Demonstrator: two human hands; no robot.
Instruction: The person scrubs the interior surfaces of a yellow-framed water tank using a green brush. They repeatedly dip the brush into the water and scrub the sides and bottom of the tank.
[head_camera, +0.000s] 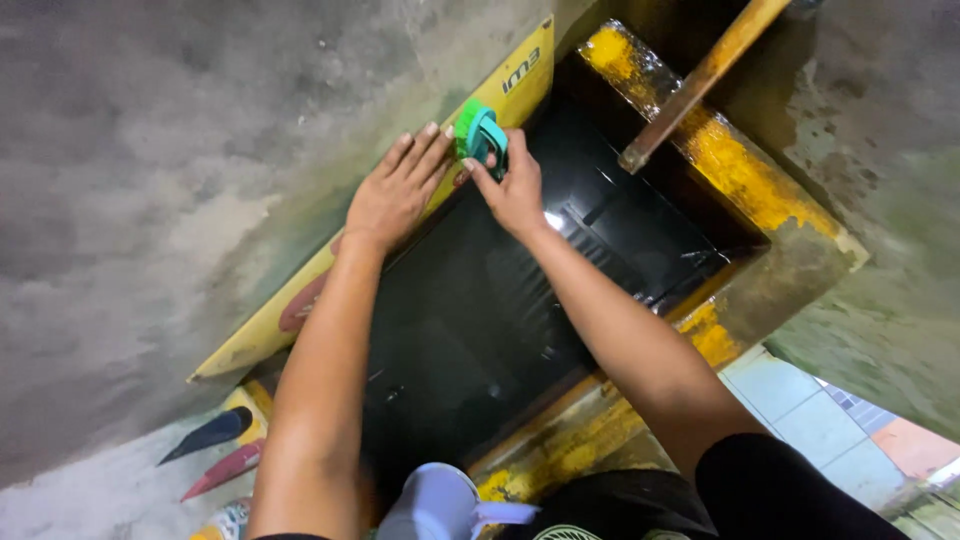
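The right hand (515, 190) grips a green brush (480, 135) against the far end of a yellow board (300, 300); just left, the left hand (398, 190) presses flat, fingers spread, beside a dark tank (500, 320).

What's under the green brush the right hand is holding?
The green brush sits on the edge of a yellow board, held by the right hand. The left hand presses beside it. The bristle contact is hidden.
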